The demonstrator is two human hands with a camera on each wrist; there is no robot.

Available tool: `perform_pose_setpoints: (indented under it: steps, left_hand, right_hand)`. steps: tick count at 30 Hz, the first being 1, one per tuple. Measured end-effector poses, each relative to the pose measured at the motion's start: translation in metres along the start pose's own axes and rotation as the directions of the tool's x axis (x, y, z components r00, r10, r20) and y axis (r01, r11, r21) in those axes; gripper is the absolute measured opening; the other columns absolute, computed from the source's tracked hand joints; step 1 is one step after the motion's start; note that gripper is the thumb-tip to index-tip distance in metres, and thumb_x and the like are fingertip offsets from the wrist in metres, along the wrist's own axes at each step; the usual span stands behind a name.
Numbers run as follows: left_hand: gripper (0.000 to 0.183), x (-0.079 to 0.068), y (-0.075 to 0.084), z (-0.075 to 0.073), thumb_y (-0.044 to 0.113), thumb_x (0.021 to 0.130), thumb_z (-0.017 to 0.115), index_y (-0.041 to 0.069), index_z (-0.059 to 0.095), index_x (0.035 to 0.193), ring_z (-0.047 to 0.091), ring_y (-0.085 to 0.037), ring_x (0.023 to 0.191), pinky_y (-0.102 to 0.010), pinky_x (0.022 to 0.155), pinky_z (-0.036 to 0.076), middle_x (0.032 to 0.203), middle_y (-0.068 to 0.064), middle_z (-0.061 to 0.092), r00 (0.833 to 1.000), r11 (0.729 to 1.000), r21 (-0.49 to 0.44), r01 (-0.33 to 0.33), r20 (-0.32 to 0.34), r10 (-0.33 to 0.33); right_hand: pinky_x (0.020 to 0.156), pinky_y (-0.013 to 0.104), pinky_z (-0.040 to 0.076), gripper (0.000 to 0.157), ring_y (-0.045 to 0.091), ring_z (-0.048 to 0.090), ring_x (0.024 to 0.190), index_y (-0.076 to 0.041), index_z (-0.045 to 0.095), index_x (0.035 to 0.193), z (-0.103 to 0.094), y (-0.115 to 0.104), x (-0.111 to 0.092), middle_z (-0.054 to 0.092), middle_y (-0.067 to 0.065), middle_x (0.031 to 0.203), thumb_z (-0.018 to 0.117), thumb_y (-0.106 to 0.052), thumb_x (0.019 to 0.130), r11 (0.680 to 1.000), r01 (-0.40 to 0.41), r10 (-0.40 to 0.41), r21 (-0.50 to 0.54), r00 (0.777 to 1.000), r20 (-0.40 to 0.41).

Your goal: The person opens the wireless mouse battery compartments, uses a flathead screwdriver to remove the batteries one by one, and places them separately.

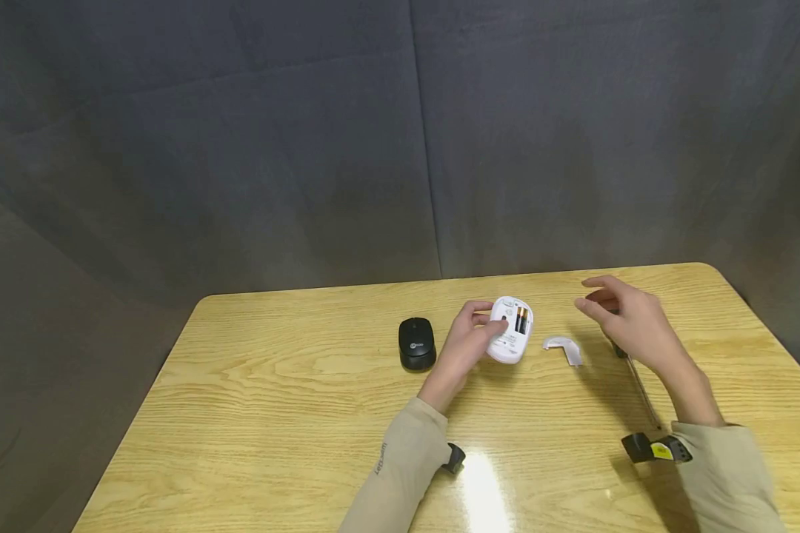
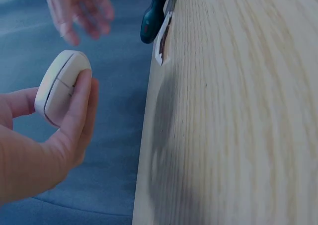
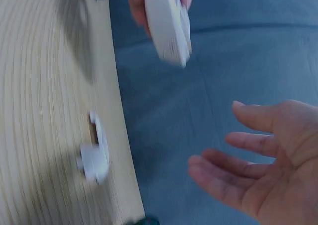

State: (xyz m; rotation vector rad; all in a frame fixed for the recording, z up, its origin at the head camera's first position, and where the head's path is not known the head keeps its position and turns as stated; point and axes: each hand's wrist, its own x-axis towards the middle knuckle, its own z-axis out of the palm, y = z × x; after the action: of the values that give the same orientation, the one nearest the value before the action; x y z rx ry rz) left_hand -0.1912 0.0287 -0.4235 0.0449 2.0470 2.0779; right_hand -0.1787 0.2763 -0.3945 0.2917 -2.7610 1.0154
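My left hand (image 1: 468, 337) holds a white computer mouse (image 1: 507, 344) above the table, its underside turned up with the thumb across it. Batteries (image 1: 521, 320) with black and copper wraps lie in its uncovered compartment. In the left wrist view, fingers grip the mouse (image 2: 62, 88) along its button side. My right hand (image 1: 633, 318) is raised to the right of the mouse, fingers loosely bent and nothing in them; the right wrist view shows its palm bare. Between the hands, a curved white battery cover (image 1: 565, 348) lies on the table.
A screwdriver with a dark green handle (image 2: 153, 19) lies under my right hand, its thin shaft (image 1: 643, 392) pointing toward the near side. A black mouse (image 1: 416, 344) sits left of my left hand. Dark cloth (image 1: 307, 148) hangs behind the wooden table (image 1: 273, 414).
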Motion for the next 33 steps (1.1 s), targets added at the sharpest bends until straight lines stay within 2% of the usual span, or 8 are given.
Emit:
perform_pose_setpoints:
  steps: [3, 8, 16, 19, 22, 25, 27, 33]
  left_hand:
    - [0.042, 0.000, 0.000, 0.001, 0.010, 0.095, 0.068, 0.002, 0.058, 0.134, 0.062, -0.013, 0.082, -0.023, 0.067, 0.052, 0.108, -0.009, 0.065, 1.000, 1.000, -0.025, 0.008, -0.014, -0.009]
    - [0.042, 0.001, 0.000, 0.002, 0.011, 0.096, 0.067, 0.001, 0.055, 0.135, 0.064, -0.013, 0.082, -0.025, 0.068, 0.055, 0.107, -0.010, 0.067, 0.999, 0.995, -0.101, 0.022, -0.032, -0.026]
    - [0.039, -0.001, 0.002, 0.002, 0.011, 0.099, 0.065, 0.000, 0.053, 0.135, 0.066, -0.014, 0.079, -0.034, 0.070, 0.061, 0.108, -0.012, 0.068, 0.999, 0.979, -0.200, 0.031, -0.008, -0.033]
    - [0.039, -0.002, 0.002, 0.004, 0.011, 0.100, 0.064, -0.001, 0.053, 0.135, 0.066, -0.014, 0.076, -0.035, 0.067, 0.061, 0.108, -0.012, 0.068, 1.000, 0.977, -0.212, 0.024, 0.021, -0.020]
    - [0.040, -0.002, 0.002, 0.005, 0.012, 0.101, 0.064, -0.002, 0.053, 0.137, 0.066, -0.013, 0.073, -0.034, 0.063, 0.061, 0.108, -0.012, 0.068, 0.999, 0.977, -0.212, 0.017, 0.045, -0.007]
    - [0.039, -0.003, 0.003, 0.006, 0.012, 0.101, 0.064, -0.002, 0.054, 0.137, 0.066, -0.014, 0.072, -0.032, 0.060, 0.060, 0.107, -0.013, 0.069, 0.999, 0.979, -0.206, 0.007, 0.040, 0.002]
    - [0.039, -0.003, 0.003, 0.005, 0.011, 0.101, 0.064, -0.002, 0.054, 0.136, 0.066, -0.014, 0.072, -0.033, 0.060, 0.060, 0.106, -0.013, 0.069, 1.000, 0.978, -0.207, 0.004, 0.028, 0.002]
    - [0.038, -0.003, 0.000, 0.006, 0.007, 0.099, 0.066, -0.002, 0.056, 0.134, 0.066, -0.016, 0.072, -0.035, 0.058, 0.061, 0.105, -0.012, 0.066, 1.000, 0.982, -0.186, -0.028, 0.008, 0.030]
  right_hand:
    - [0.077, 0.045, 0.055, 0.040, 0.043, 0.070, 0.100, 0.002, 0.060, 0.135, 0.009, -0.015, 0.001, 0.071, 0.027, 0.115, 0.065, -0.022, 0.104, 0.997, 0.030, -0.029, 0.070, 0.999, -0.018]
    - [0.085, 0.057, 0.056, 0.041, 0.046, 0.069, 0.107, -0.001, 0.059, 0.139, 0.027, -0.035, 0.001, 0.067, 0.028, 0.125, 0.066, -0.020, 0.103, 0.982, 0.051, -0.054, 0.181, 0.999, 0.009]
    - [0.077, 0.023, 0.056, 0.044, 0.044, 0.065, 0.117, 0.002, 0.056, 0.143, 0.046, -0.041, 0.000, 0.059, 0.028, 0.140, 0.066, -0.017, 0.104, 0.927, 0.000, -0.023, 0.375, 0.998, 0.055]
    - [0.073, 0.023, 0.055, 0.045, 0.043, 0.064, 0.117, 0.003, 0.056, 0.144, 0.049, -0.041, -0.001, 0.059, 0.027, 0.139, 0.065, -0.017, 0.104, 0.915, -0.028, 0.001, 0.402, 0.998, 0.068]
    - [0.070, 0.026, 0.055, 0.044, 0.030, 0.067, 0.111, 0.002, 0.058, 0.142, 0.050, -0.040, -0.002, 0.062, 0.025, 0.137, 0.065, -0.018, 0.104, 0.906, -0.071, 0.043, 0.418, 0.996, 0.077]
    - [0.071, 0.026, 0.055, 0.043, 0.012, 0.067, 0.104, 0.004, 0.060, 0.140, 0.052, -0.040, -0.002, 0.062, 0.025, 0.134, 0.066, -0.018, 0.103, 0.868, -0.119, 0.089, 0.482, 0.992, 0.084]
    - [0.073, 0.026, 0.055, 0.043, 0.004, 0.065, 0.100, 0.005, 0.060, 0.138, 0.054, -0.041, -0.002, 0.063, 0.023, 0.133, 0.067, -0.017, 0.103, 0.828, -0.158, 0.128, 0.538, 0.987, 0.093]
    - [0.073, 0.025, 0.055, 0.041, 0.002, 0.066, 0.093, 0.011, 0.060, 0.135, 0.059, -0.044, 0.002, 0.069, 0.002, 0.113, 0.068, -0.008, 0.099, 0.702, -0.264, 0.251, 0.661, 0.961, 0.117]
